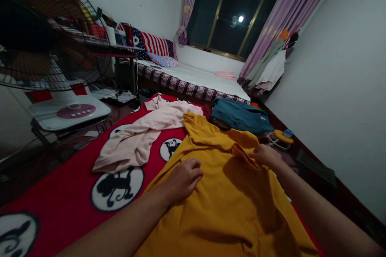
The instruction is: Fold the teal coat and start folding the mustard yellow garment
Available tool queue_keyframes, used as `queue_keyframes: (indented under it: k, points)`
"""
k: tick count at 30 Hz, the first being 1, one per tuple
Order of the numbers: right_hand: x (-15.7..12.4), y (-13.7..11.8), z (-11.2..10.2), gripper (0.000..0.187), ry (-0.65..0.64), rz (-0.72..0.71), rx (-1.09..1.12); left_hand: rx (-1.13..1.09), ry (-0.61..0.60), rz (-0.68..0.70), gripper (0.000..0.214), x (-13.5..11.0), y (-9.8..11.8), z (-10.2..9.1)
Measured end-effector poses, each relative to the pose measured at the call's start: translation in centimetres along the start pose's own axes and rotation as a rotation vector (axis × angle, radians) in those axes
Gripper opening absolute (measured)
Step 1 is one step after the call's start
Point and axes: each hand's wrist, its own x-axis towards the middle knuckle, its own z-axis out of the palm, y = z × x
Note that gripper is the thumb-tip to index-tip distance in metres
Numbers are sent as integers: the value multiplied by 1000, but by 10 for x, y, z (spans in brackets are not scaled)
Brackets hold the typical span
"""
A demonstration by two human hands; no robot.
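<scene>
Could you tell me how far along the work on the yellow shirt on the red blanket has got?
Nothing looks finished: no folded garment shows. In hand: the yellow shirt lies spread on the red blanket, the left hand pressing it flat while the right hand pinches a raised fold near its upper part. Left: the pink garment and the teal garment lie crumpled beyond it.
</scene>
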Motion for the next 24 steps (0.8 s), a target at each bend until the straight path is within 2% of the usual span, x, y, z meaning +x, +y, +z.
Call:
queue_keyframes:
  k: [3,6,8,10,12,14,17,19,21,24]
  points:
    - [-8,-14,17,12,-5,-30,-150,3,-14,20,18,1,1,0]
    - [-6,-47,35,19,7,-187,-171,-29,-13,21,17,0,1,2]
    - [-3,-70,47,21,23,-223,-161,-48,33,-9,16,-2,0,-1]
    - [1,-88,59,23,27,-243,-156,-21,100,-74,19,-6,-1,-11]
    - [4,-100,71,25,17,-257,-156,66,155,-176,25,-14,-3,-28]
    - [9,-107,82,29,0,-246,-163,178,147,-321,31,-25,-2,-51]
    - [16,-111,95,51,-38,-197,-182,274,-20,-572,48,-48,3,-80]
    - [21,-112,101,60,-68,-164,-197,267,-168,-717,55,-64,9,-90]
    - [25,-113,103,51,-92,-143,-207,229,-273,-792,47,-77,14,-93]
    - [29,-114,99,36,-82,-131,-198,141,-315,-797,25,-87,19,-92]
